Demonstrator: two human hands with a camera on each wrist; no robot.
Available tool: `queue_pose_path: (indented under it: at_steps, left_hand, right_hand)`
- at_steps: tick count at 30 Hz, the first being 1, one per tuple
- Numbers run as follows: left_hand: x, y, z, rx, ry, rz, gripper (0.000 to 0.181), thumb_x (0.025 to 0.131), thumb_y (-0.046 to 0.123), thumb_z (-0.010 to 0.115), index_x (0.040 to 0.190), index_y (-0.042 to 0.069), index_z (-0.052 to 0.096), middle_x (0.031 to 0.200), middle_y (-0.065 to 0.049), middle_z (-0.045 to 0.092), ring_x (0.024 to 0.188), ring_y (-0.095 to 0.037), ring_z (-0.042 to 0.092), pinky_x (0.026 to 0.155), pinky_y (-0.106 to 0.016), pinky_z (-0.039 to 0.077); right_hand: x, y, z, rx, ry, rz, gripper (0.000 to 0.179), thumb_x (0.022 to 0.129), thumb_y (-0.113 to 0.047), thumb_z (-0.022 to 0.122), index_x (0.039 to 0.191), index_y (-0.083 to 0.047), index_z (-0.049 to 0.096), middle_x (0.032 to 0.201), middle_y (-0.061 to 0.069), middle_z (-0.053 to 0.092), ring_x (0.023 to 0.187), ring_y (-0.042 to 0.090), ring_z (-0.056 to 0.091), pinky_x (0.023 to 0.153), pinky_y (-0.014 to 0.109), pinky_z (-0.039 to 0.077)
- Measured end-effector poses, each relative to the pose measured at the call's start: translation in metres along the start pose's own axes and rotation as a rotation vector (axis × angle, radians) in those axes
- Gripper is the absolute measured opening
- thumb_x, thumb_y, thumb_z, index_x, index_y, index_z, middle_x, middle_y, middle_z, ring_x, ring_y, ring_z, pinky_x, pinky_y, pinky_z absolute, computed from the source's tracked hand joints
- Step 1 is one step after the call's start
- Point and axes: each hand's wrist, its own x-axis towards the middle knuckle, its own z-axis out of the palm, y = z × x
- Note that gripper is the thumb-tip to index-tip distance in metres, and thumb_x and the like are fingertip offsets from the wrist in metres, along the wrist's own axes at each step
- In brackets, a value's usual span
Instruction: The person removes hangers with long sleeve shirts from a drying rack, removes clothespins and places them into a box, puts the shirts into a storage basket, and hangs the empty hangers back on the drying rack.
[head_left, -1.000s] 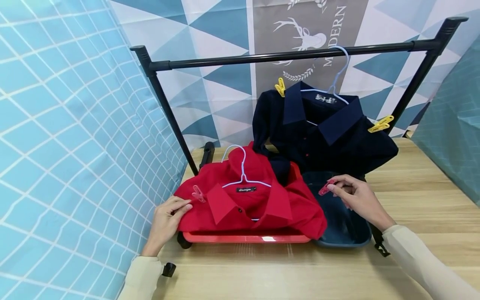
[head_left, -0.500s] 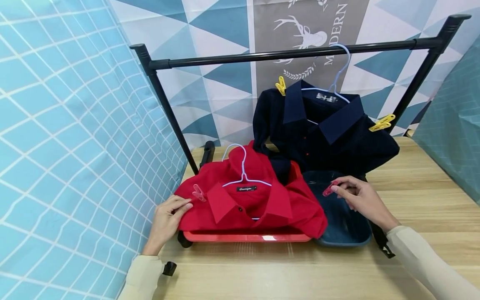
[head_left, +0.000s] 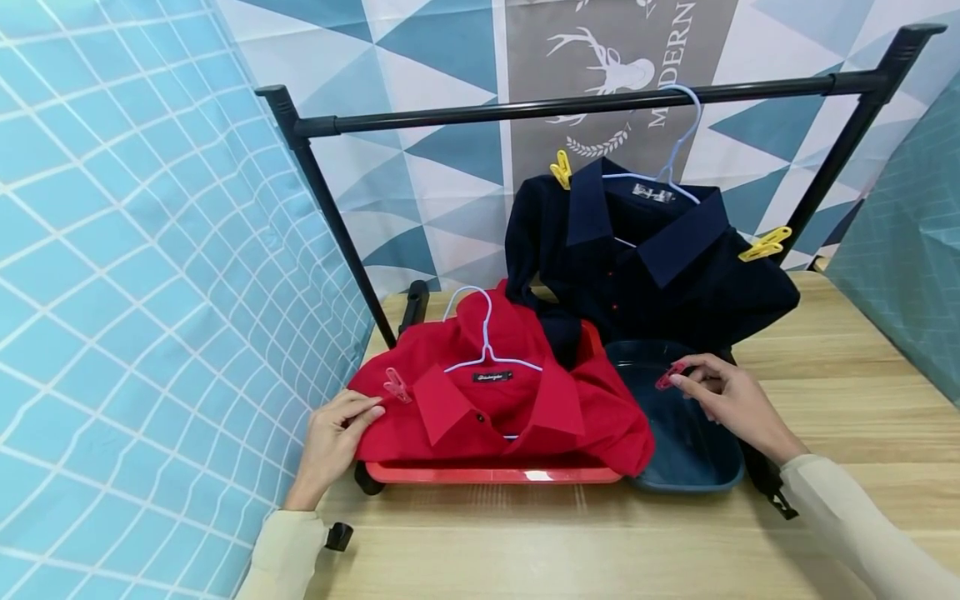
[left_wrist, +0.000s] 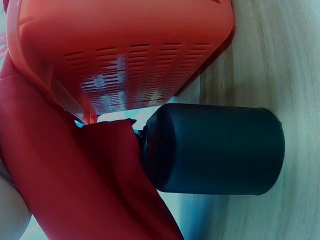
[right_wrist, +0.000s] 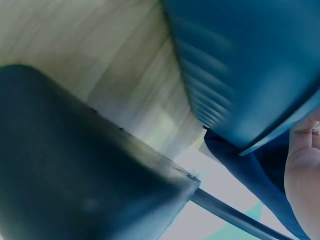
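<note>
A red collared shirt [head_left: 480, 425] lies across a red plastic basket [head_left: 495, 476], with a pale blue hanger [head_left: 487, 354] in its neck. My left hand [head_left: 335, 446] pinches the shirt near its left shoulder. Close to those fingers, a pink clothespin [head_left: 397, 386] sits on the red cloth. Over the dark blue basket [head_left: 697, 454], my right hand [head_left: 735, 408] holds a second pink clothespin [head_left: 670, 377] between thumb and fingers. In the right wrist view only part of the right hand [right_wrist: 305, 185] shows; its clothespin is out of sight there.
A navy shirt [head_left: 622, 275] hangs by a blue hanger [head_left: 678, 137] from a black rack bar [head_left: 480, 114], with yellow clothespins [head_left: 767, 243] at its shoulders. A dark cylindrical rack foot [left_wrist: 215, 150] stands beside the red basket. Patterned cloth walls [head_left: 135, 250] flank the wooden table [head_left: 525, 542].
My right hand has shifted slightly right with its clothespin, over the blue basket. The left hand stays in place on the red shirt.
</note>
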Motion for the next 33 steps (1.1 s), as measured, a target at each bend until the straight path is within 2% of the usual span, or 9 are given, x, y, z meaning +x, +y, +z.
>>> queue_pose_path:
  at_steps: [5,12,18,33]
  left_hand:
    - [0.001,0.0,0.0,0.002,0.0,0.006,0.018,0.081,-0.013,0.079,0.097,-0.004,0.08,0.085,-0.01,0.072,0.08,-0.019,0.062,0.076,-0.011,0.046]
    - [0.0,-0.001,0.0,-0.001,0.001,0.005,0.018,0.081,-0.013,0.078,0.097,-0.004,0.08,0.085,-0.01,0.072,0.08,-0.018,0.062,0.074,-0.012,0.045]
    - [0.0,0.0,0.0,-0.002,-0.001,-0.002,0.018,0.082,-0.013,0.078,0.097,-0.003,0.08,0.085,-0.01,0.072,0.08,-0.017,0.062,0.073,-0.012,0.046]
    - [0.0,-0.003,0.002,0.002,0.007,0.004,0.018,0.082,-0.014,0.078,0.097,-0.004,0.079,0.086,-0.011,0.072,0.081,-0.017,0.062,0.074,-0.012,0.045]
  right_hand:
    - [-0.001,0.006,0.002,-0.048,0.013,-0.012,0.032,0.102,-0.035,0.066,0.125,-0.013,0.062,0.087,0.007,0.063,0.055,0.02,0.055,0.049,0.029,0.047]
    - [0.0,0.011,0.0,-0.091,-0.008,-0.038,0.031,0.102,-0.033,0.067,0.125,-0.014,0.061,0.087,0.007,0.064,0.054,0.018,0.056,0.048,0.029,0.047]
    - [0.0,0.013,-0.001,-0.113,-0.075,-0.048,0.031,0.101,-0.031,0.069,0.125,-0.013,0.061,0.085,0.01,0.066,0.054,0.016,0.056,0.049,0.029,0.048]
    - [0.0,0.009,0.003,-0.204,-0.221,-0.146,0.028,0.1,-0.023,0.071,0.123,-0.011,0.062,0.081,0.0,0.065,0.057,0.007,0.055,0.051,0.027,0.051]
